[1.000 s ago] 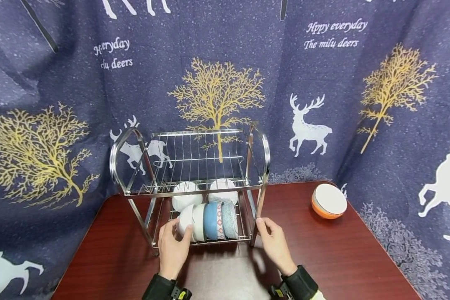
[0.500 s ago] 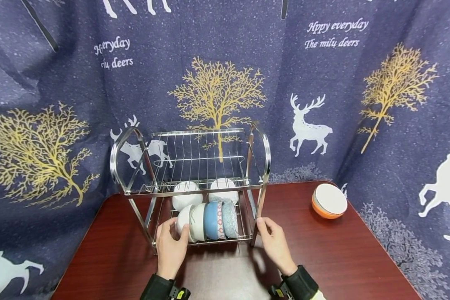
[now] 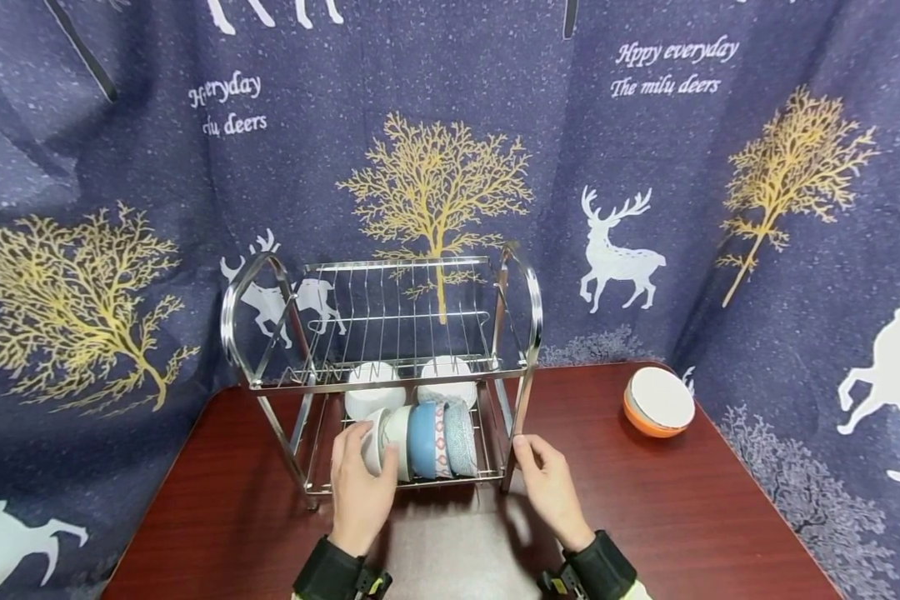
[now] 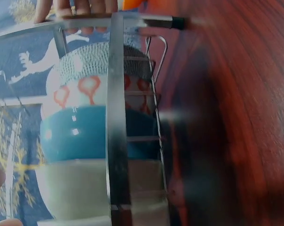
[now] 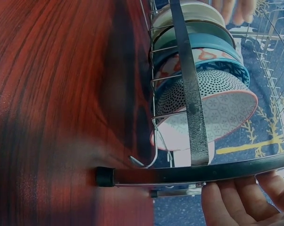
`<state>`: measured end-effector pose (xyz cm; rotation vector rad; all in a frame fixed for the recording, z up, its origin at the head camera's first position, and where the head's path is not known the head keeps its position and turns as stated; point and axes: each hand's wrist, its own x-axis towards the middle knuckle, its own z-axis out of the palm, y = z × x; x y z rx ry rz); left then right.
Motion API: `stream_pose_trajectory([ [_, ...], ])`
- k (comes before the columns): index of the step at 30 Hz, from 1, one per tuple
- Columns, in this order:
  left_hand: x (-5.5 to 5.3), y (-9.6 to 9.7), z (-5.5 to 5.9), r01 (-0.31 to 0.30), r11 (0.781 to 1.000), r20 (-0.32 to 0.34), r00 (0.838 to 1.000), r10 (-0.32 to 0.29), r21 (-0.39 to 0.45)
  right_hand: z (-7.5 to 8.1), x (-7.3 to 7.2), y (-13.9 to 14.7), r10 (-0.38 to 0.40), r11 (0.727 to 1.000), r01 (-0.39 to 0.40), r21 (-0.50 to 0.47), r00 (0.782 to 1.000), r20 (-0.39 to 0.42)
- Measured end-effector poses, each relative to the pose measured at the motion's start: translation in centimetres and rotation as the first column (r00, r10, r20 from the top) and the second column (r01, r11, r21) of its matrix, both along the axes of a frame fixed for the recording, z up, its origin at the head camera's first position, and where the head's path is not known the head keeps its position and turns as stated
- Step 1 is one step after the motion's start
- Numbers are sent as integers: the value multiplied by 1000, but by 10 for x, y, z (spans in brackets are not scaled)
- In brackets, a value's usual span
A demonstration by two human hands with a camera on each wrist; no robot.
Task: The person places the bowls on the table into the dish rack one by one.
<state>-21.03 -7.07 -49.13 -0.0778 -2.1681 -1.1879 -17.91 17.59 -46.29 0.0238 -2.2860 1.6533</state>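
Note:
A two-tier metal dish rack [image 3: 390, 386] stands on the table with a row of bowls tipped on edge in its lower tier. From the left come a white bowl [image 3: 373, 446], a pale green bowl [image 3: 397, 437], a blue bowl [image 3: 422, 442], a red-patterned bowl [image 5: 170, 67] and a dotted bowl [image 3: 461, 442]. My left hand [image 3: 363, 492] is at the white bowl, fingers spread apart, with the thumb overlapping the pale green bowl in the head view. Fingers and thumb of my right hand [image 3: 547, 487] hold the rack's right front upright.
Behind the row, white bowls [image 3: 375, 400] sit in the rack's lower tier. The upper tier [image 3: 397, 325] rises over them. At the right of the reddish-brown table [image 3: 690, 517] is a bowl stack [image 3: 656, 404], white inside and orange outside. A blue patterned cloth [image 3: 555, 167] hangs behind.
My left hand first moved slightly left with the white bowl, then right, its thumb now reaching over the pale green bowl. The white bowl has shifted right again. My right hand has stayed still.

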Motion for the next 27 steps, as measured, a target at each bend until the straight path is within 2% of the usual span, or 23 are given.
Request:
stream_pose_trajectory([
  [4,2,11,3,44,999,-38,998,-46,-30,-21,-9,6,-1,1000,1,-9,1000,-7],
  [7,4,20,6,68,996,-72,995,-73,-64,-31,-13,8,-3,1000,3,-8,1000,-14],
  [11,6,33,10,99,990,-95,990,-109,-100,-14,-6,3,0,1000,0,-19,1000,-10],
  [15,7,48,14,147,987,-97,983,-153,-72,-4,-1,1,5,1000,-5,-13,1000,-14],
  [19,9,63,17,185,980,-88,978,-191,-75,-5,0,2,15,1000,-15,-3,1000,-26],
  [23,12,79,19,249,962,-85,962,-259,-114,-10,0,3,12,1000,-12,-3,999,-40],
  [27,14,93,24,303,950,-75,948,-309,-81,-15,-1,3,16,1000,-15,2,998,-68],
])
